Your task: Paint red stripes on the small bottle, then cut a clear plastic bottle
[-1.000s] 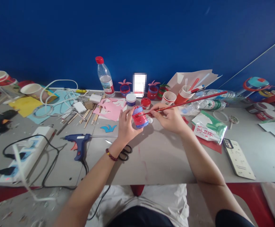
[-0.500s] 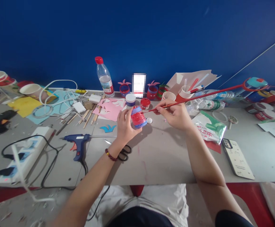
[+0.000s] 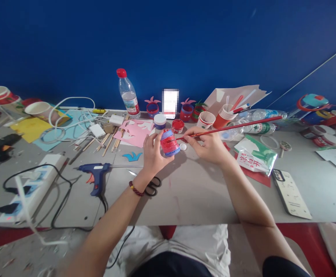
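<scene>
My left hand [image 3: 154,152] is closed around a small red and blue painted cup [image 3: 169,143], held tilted above the table. In my right hand [image 3: 206,143] is a long red paintbrush [image 3: 237,125], pinched near its bristle end. The brush tip reaches the right side of the cup; whether it touches the surface is hard to tell. Just beyond the cup stand an open jar of red paint [image 3: 178,125] and a white-lidded jar [image 3: 159,121]. A small white cap [image 3: 183,147] lies close to the brush tip.
A blue glue gun [image 3: 95,175], scissors [image 3: 152,187] and a power strip [image 3: 30,188] lie to the left. A water bottle [image 3: 128,94] and a bright phone screen [image 3: 170,104] stand at the back. To the right are paper cups [image 3: 206,120], plastic bottles and a phone [image 3: 291,194].
My right hand has shifted slightly left and down, and the brush's far end has swung lower and toward me. My left hand keeps the cup almost in place.
</scene>
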`<state>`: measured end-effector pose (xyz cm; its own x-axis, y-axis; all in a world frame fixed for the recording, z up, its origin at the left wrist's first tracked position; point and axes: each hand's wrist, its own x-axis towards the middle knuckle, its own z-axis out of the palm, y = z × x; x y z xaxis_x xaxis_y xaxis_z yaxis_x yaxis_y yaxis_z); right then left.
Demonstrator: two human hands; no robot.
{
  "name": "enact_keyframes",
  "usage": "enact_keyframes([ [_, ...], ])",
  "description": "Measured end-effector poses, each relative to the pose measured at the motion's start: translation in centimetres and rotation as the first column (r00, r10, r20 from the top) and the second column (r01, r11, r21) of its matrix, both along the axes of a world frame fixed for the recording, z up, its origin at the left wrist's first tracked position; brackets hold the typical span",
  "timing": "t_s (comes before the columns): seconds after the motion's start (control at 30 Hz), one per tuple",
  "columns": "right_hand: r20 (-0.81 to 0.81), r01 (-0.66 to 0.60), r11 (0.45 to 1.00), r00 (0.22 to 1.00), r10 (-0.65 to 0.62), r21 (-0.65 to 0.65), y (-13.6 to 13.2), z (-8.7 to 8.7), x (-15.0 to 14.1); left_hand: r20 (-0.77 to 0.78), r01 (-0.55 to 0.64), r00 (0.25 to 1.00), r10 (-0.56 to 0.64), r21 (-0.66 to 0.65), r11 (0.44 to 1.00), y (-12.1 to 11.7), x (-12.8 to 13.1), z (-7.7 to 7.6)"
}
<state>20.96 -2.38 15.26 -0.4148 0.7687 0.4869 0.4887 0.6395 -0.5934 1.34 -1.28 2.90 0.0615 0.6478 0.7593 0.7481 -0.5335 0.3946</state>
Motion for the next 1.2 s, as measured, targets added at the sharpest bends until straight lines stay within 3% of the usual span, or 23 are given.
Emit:
enact_keyframes([
  [0.47,-0.057,0.131,0.986,0.989,-0.137,-0.104,1.5,0.0,1.8,0.04,0.047,0.998,-0.047,-0.011,0.999,-0.1,-0.3,0.2],
  [0.7,-0.224,0.015,0.974,0.972,-0.067,-0.226,1.6,-1.0,1.7,0.021,0.045,0.999,-0.044,-0.037,0.998,-0.2,-0.2,-0.1],
  [1.0,-0.149,0.0,0.991,0.989,-0.019,-0.131,1.0,-0.9,0.0,-0.023,0.042,0.999,-0.043,-0.047,0.998,-0.3,-0.1,-0.1],
  [1.2,-0.153,0.024,0.986,0.987,-0.05,-0.165,1.1,-0.6,0.4,-0.001,0.057,0.998,-0.057,-0.031,0.998,-0.2,-0.1,-0.1],
])
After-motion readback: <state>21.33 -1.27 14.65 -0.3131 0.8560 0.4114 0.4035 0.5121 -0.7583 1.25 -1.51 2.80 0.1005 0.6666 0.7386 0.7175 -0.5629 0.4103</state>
